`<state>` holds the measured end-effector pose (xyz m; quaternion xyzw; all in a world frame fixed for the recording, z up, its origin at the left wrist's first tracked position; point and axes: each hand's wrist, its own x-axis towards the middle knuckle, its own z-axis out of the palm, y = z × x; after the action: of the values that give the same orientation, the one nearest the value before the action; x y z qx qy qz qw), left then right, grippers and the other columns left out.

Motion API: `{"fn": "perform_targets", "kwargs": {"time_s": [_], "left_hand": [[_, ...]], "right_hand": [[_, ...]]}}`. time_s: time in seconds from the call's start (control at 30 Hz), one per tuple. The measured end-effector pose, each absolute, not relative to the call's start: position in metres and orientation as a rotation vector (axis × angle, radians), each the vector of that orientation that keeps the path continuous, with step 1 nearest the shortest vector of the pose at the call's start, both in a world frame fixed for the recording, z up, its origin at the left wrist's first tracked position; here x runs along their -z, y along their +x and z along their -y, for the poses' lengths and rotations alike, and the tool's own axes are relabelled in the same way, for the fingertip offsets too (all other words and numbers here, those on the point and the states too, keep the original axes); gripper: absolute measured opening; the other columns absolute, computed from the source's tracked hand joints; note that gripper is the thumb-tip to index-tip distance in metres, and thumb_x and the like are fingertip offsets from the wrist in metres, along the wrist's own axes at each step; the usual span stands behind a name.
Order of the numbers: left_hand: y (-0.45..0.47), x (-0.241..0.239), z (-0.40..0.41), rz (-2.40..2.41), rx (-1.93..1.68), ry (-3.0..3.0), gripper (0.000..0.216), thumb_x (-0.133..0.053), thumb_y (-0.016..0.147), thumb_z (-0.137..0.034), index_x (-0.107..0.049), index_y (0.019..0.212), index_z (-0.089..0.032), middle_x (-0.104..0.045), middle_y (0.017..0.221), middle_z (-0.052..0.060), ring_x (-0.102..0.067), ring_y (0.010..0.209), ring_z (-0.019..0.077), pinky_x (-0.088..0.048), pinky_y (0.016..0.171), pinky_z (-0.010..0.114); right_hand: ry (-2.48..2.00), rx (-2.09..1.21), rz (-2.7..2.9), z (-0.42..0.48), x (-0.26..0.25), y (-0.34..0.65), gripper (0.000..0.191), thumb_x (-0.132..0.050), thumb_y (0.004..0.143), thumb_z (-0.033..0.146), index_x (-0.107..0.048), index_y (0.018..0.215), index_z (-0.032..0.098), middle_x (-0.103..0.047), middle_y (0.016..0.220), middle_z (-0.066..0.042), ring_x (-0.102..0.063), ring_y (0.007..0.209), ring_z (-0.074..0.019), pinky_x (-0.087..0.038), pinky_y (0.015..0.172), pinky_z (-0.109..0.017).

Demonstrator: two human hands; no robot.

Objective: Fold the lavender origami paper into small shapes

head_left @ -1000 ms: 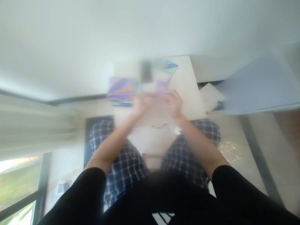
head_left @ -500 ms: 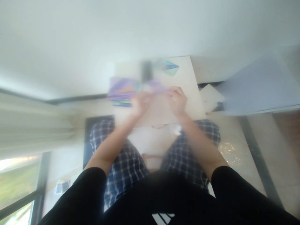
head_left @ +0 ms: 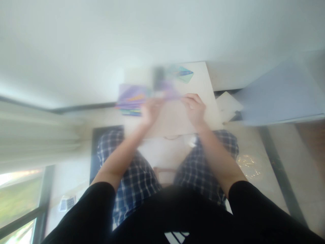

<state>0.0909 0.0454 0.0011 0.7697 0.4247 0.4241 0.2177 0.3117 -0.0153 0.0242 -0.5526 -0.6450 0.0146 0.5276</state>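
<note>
Over the white table, a thin purple sheet, blurred in the view, is stretched between both hands. My left hand pinches its left side, and my right hand pinches its right end with the fingertips. Whether it is paper or film I cannot make out. Left of my left hand lies a stack of purple, blue and green printed packets. A teal and blue printed piece rests near the table's far right corner. Behind the purple sheet is a blurred dark object.
A white wall stands behind the table. To the right are a large pale grey-blue panel and a white piece beside the table. My knees in checked trousers flank the near edge. A window is at lower left.
My right hand has turned slightly and shifted a little to the right. The purple sheet between my hands has changed its shape a little, rising higher at its middle.
</note>
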Motion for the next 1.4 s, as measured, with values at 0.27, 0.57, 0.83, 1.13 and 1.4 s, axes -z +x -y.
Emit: {"fn": "perform_targets", "kwargs": {"time_s": [0.27,0.57,0.83,1.13,1.4], "left_hand": [[0.09,0.0,-0.048,-1.212,-1.311,2.16,0.024,-0.055,0.098,-0.035,-0.075,0.1,-0.022,-0.077,0.101,0.006,-0.069,0.099,0.0207,-0.054,0.093,0.033],[0.088,0.01,-0.055,-1.276,-1.18,2.112,0.036,-0.053,0.096,-0.052,-0.074,0.099,-0.023,-0.075,0.1,0.007,-0.067,0.101,0.0246,-0.05,0.1,0.04],[0.093,0.008,-0.057,-1.204,-1.116,2.123,0.043,-0.041,0.101,-0.049,-0.073,0.109,-0.021,-0.075,0.108,0.01,-0.066,0.109,0.0245,-0.048,0.106,0.043],[0.097,-0.009,-0.04,-1.246,-1.214,2.171,0.056,-0.027,0.104,-0.053,-0.073,0.114,-0.023,-0.075,0.111,0.007,-0.065,0.112,0.0224,-0.044,0.11,0.042],[0.101,0.001,-0.048,-1.208,-1.213,2.112,0.053,-0.043,0.098,-0.061,-0.076,0.109,-0.021,-0.076,0.106,0.01,-0.067,0.108,0.0264,-0.046,0.107,0.047]], "right_hand": [[-1.275,0.022,1.576,0.016,-0.029,0.315,0.026,-0.06,0.095,0.041,-0.072,0.079,0.024,-0.071,0.088,-0.004,-0.069,0.087,-0.0171,-0.058,0.083,-0.033],[-1.393,0.009,1.477,0.019,-0.034,0.314,0.029,-0.06,0.093,0.046,-0.068,0.076,0.024,-0.069,0.086,-0.005,-0.067,0.086,-0.0197,-0.058,0.084,-0.038],[-1.389,0.038,1.421,0.014,-0.036,0.33,0.03,-0.061,0.093,0.048,-0.068,0.078,0.024,-0.069,0.087,-0.004,-0.067,0.081,-0.0181,-0.059,0.078,-0.036],[-1.353,0.044,1.46,0.014,-0.034,0.326,0.03,-0.061,0.093,0.047,-0.068,0.075,0.024,-0.069,0.083,-0.005,-0.068,0.083,-0.0193,-0.059,0.079,-0.037],[-1.34,-0.016,1.529,0.021,-0.033,0.312,0.027,-0.056,0.096,0.042,-0.069,0.079,0.025,-0.069,0.089,-0.007,-0.067,0.089,-0.0204,-0.056,0.085,-0.039]]}}
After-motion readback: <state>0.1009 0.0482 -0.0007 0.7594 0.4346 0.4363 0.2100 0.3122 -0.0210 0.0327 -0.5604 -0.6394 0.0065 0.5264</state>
